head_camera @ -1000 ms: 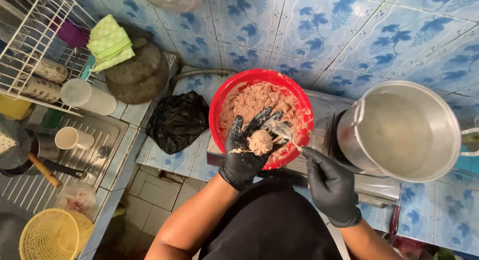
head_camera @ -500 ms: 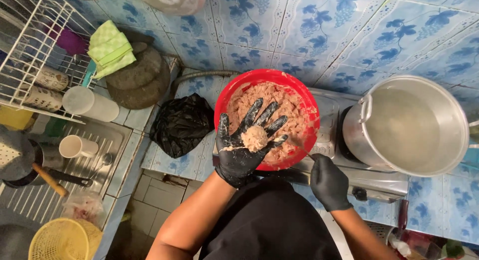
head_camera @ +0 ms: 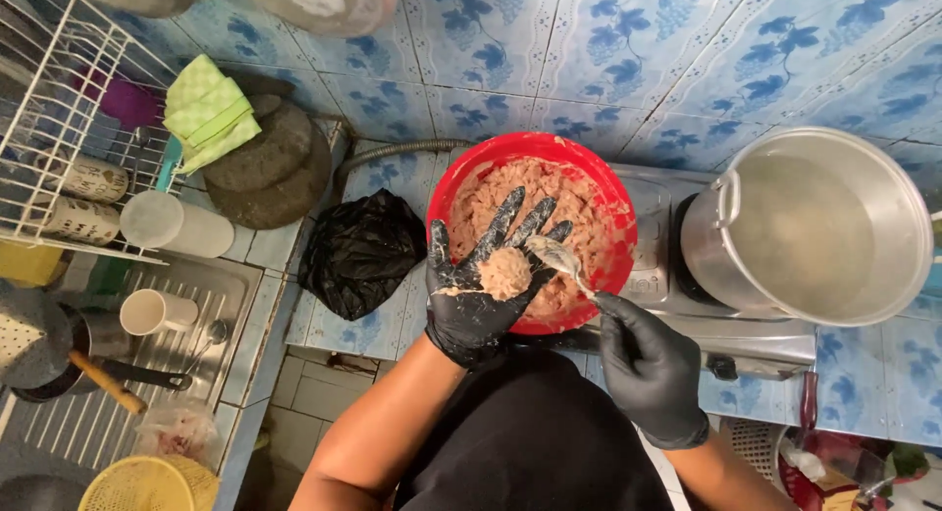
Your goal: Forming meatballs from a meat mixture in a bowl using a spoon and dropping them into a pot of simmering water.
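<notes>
My left hand (head_camera: 478,290), in a black glove smeared with paste, is held flat and palm up over the near side of a red bowl (head_camera: 615,202) full of pinkish minced mixture (head_camera: 569,192). A small ball of the mixture (head_camera: 504,273) rests on that palm. My right hand (head_camera: 643,359), also in a black glove, grips a metal spoon (head_camera: 555,255) whose bowl touches the left fingers just right of the ball.
A large metal pot of cloudy water (head_camera: 810,231) sits on a stove (head_camera: 687,320) to the right. A black plastic bag (head_camera: 358,251) lies left of the bowl. Farther left are a sink (head_camera: 147,359) with a white mug (head_camera: 155,312), a wire dish rack (head_camera: 59,128) and a yellow basket (head_camera: 147,484).
The right hand dropped away from the bowl half a second ago and has come back up with the spoon to the left fingers. The left palm stays open with the ball on it.
</notes>
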